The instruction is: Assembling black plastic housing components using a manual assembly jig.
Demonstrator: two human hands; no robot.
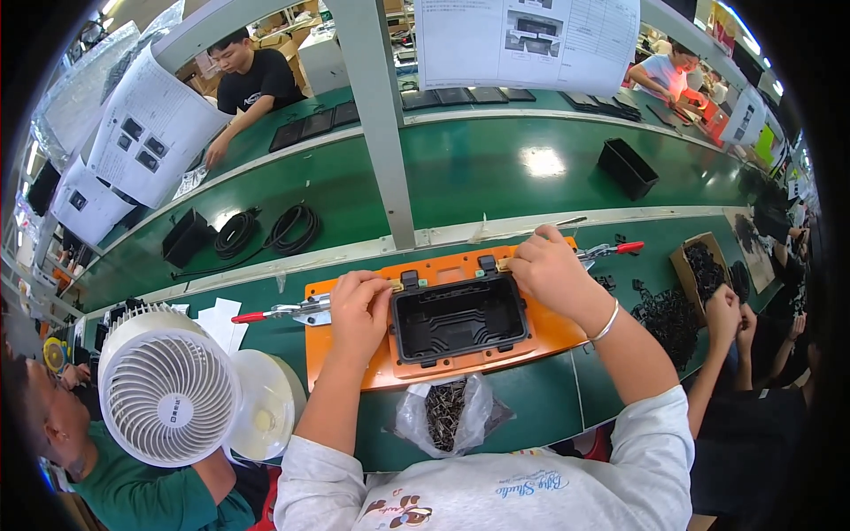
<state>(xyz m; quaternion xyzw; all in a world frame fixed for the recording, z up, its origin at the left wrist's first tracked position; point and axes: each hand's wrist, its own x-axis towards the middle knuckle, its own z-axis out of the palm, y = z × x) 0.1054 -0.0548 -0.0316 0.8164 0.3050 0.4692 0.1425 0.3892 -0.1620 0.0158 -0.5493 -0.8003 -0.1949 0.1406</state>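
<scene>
A black plastic box [460, 324], its open side up, sits in an orange fixture plate [372, 375] on the green bench in front of me. Two black latches [486, 265] stand at its far edge. My left hand [361, 305] is closed in a pinch beside the left latch, next to a small brass-coloured piece [397, 287]. By the right latch, my right hand [551, 268] pinches near a similar brass-coloured piece [503, 265]. What the fingertips hold is too small to make out. A clear plastic bag [478, 416] of small metal pins [445, 414] lies just nearer than the plate.
Red-handled toggle clamps [257, 316] flank the plate. A white fan [173, 394] stands at left. Black parts are heaped [666, 326] at right beside a cardboard box [706, 265], where a co-worker's hands [730, 314] work. A metal post [376, 133] rises beyond the plate.
</scene>
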